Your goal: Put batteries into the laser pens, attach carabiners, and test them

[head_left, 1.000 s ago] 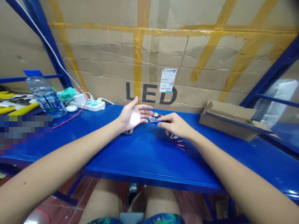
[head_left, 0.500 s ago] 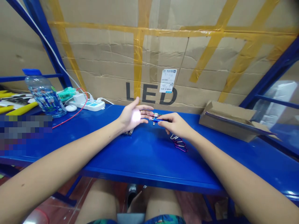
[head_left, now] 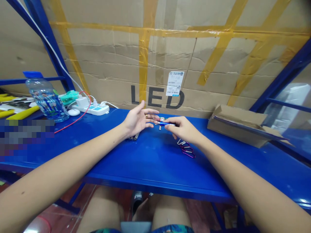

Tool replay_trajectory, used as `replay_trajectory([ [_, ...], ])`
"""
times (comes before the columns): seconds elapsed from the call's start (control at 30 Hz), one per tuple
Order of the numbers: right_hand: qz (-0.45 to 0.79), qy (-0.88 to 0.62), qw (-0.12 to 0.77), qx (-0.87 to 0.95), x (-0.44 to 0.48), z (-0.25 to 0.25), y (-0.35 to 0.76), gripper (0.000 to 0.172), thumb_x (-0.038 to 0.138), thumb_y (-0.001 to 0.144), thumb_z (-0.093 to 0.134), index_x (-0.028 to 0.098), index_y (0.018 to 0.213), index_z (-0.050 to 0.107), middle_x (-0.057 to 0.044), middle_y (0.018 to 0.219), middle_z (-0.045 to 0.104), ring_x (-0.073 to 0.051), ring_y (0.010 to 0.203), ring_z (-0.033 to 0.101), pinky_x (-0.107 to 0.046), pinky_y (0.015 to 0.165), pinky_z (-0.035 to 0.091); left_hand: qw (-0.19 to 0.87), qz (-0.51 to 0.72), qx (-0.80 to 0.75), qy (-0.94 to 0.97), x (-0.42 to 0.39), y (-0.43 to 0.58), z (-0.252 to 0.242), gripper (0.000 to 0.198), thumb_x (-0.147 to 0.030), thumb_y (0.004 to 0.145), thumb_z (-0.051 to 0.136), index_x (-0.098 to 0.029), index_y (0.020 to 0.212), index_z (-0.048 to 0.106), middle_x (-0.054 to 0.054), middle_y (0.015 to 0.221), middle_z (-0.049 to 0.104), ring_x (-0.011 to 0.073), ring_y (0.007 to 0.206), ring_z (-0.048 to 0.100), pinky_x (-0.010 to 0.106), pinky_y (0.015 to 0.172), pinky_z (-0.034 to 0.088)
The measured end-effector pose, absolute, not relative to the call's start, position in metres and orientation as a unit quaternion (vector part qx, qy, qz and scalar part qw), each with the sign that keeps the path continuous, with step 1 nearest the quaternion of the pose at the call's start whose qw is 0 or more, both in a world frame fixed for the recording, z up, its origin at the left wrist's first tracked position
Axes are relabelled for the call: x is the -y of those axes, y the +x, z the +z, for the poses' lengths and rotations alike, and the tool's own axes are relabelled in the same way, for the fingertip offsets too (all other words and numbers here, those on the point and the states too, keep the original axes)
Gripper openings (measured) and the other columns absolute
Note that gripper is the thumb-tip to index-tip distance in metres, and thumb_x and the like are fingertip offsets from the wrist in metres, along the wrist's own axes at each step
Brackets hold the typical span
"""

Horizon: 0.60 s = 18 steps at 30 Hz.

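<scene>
A slim blue penlight (head_left: 163, 123) is pinched between the thumb and fingers of my right hand (head_left: 181, 127), its front end pointing left. Facing it, my left hand (head_left: 138, 119) is open, palm turned toward the light and fingers stretched out, with a ring on one finger. Behind the blue one lie more small shiny tubes, one of them a red tube (head_left: 157, 119), partly hidden. A small silvery piece (head_left: 160, 128) shows just below the penlight. Several purple and silver carabiners (head_left: 186, 149) lie below my right hand. Dark metallic items (head_left: 133, 138) lie partly covered by my left hand.
On the blue table (head_left: 145, 168), a water bottle (head_left: 47, 97), a white power strip (head_left: 97, 109) and a red cable (head_left: 80, 115) are at the left. An open cardboard box (head_left: 239, 129) sits at the right. A large taped carton (head_left: 109, 64) stands behind.
The bright light spot on my left palm has gone out. Both hands stay almost where they were.
</scene>
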State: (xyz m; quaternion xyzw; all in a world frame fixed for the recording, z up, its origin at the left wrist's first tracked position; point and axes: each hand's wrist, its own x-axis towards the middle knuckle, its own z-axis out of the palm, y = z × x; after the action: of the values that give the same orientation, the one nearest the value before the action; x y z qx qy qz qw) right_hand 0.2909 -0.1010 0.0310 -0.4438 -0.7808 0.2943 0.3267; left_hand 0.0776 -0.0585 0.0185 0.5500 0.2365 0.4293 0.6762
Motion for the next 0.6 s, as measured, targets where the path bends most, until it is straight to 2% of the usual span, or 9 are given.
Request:
replay_trajectory([
  [0.23, 0.229, -0.419, 0.373, 0.795, 0.0941, 0.0285, 0.2965, 0.031, 0.036, 0.083, 0.058, 0.010, 0.086, 0.074, 0.001, 0.051, 0.054, -0.011, 0.047, 0.046, -0.026, 0.050, 0.035, 0.681, 0.432, -0.241, 0.540, 0.0569, 0.0774, 0.0170, 0.070, -0.068, 0.091, 0.035, -0.008, 0.110, 0.067, 0.020, 0.102, 0.070, 0.0273, 0.089, 0.065, 0.034, 0.070, 0.050],
  [0.47, 0.212, -0.408, 0.381, 0.802, 0.0939, 0.0309, 0.2993, 0.031, 0.037, 0.084, 0.057, 0.011, 0.084, 0.075, 0.000, 0.056, 0.058, -0.012, 0.054, 0.049, -0.027, 0.055, 0.035, 0.700, 0.442, -0.238, 0.508, 0.0600, 0.0776, 0.0196, 0.068, -0.065, 0.092, 0.036, -0.007, 0.119, 0.062, 0.019, 0.098, 0.070, 0.0255, 0.084, 0.065, 0.033, 0.068, 0.050],
  [0.6, 0.205, -0.402, 0.364, 0.815, 0.0936, 0.0306, 0.2996, 0.030, 0.036, 0.085, 0.057, 0.012, 0.084, 0.075, 0.000, 0.057, 0.059, -0.013, 0.057, 0.051, -0.027, 0.056, 0.036, 0.713, 0.446, -0.220, 0.495, 0.0605, 0.0770, 0.0204, 0.073, -0.063, 0.093, 0.034, -0.005, 0.133, 0.053, 0.023, 0.111, 0.068, 0.0306, 0.099, 0.066, 0.037, 0.076, 0.051],
])
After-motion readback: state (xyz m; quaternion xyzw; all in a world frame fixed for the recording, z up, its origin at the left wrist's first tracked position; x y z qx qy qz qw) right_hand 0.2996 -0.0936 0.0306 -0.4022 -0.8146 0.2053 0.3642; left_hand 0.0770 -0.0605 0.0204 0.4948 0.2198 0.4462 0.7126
